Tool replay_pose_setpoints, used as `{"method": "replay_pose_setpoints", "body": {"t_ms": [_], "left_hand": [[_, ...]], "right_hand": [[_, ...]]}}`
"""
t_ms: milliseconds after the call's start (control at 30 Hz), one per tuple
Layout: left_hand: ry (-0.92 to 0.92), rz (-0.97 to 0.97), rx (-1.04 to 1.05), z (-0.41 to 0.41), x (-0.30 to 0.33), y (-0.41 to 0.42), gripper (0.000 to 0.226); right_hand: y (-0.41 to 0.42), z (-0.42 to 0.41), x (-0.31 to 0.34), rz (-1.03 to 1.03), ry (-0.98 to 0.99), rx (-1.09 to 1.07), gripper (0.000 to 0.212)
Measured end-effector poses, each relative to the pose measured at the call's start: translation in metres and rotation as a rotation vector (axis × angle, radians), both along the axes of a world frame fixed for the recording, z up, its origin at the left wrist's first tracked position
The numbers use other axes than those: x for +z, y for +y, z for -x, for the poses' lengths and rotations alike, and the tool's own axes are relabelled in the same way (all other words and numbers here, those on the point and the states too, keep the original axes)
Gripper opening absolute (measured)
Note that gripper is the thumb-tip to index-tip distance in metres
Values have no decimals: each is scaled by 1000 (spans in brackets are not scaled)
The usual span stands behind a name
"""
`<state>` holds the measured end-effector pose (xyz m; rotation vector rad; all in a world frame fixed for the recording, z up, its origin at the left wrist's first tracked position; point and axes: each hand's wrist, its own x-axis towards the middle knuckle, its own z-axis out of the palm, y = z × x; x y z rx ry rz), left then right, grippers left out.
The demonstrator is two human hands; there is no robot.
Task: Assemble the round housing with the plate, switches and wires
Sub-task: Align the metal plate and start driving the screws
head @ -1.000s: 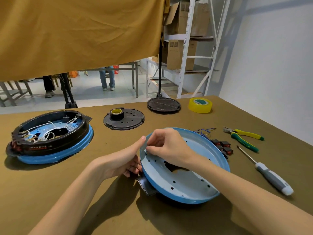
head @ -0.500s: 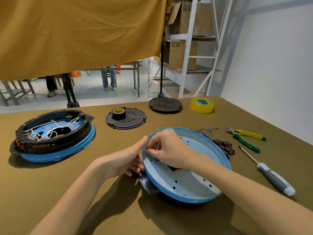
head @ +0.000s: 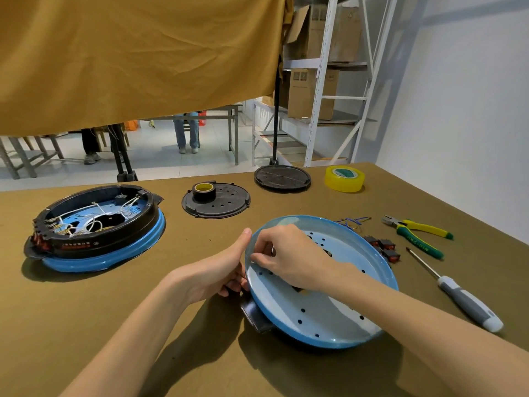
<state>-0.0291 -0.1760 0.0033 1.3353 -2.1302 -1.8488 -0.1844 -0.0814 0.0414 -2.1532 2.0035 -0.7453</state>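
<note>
Blue housing (head: 320, 305) sits tilted near the bench's front edge, unmoved over the last second; left hand (head: 217, 273) still grips its rim, right hand (head: 289, 259) keeps pinching something thin inside. Threading continues.

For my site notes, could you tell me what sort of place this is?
Probably a workshop or storeroom: a metal rack of cardboard boxes, a cloth-covered table, and pliers beside a screwdriver.

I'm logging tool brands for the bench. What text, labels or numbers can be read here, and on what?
"JING-DIN", partly legible, on the green grip of the pliers.
Red print on the black ring of the wired housing: too blurred to read.
Printed marks on the cardboard boxes: too small to read.
</note>
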Motion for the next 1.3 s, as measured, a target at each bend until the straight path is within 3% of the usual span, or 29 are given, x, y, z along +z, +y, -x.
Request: {"method": "replay_pose_setpoints", "body": {"t_ms": [467, 867, 1067, 1167, 1300], "left_hand": [[-55, 46, 30, 3, -5, 0, 105], [-66, 118, 54, 6, -5, 4, 99], [-76, 125, 59, 6, -3, 5, 103], [-76, 129, 58, 6, -3, 5, 102], [-65, 113, 57, 5, -3, 5, 100]], "right_hand": [[-9, 12, 12, -169, -7, 44, 12], [-5, 8, 8, -172, 91, 114, 16], [-2, 14, 11, -180, 38, 129, 10], [-4, 11, 5, -124, 80, 90, 20], [-5, 17, 9, -207, -32, 113, 25]]}}
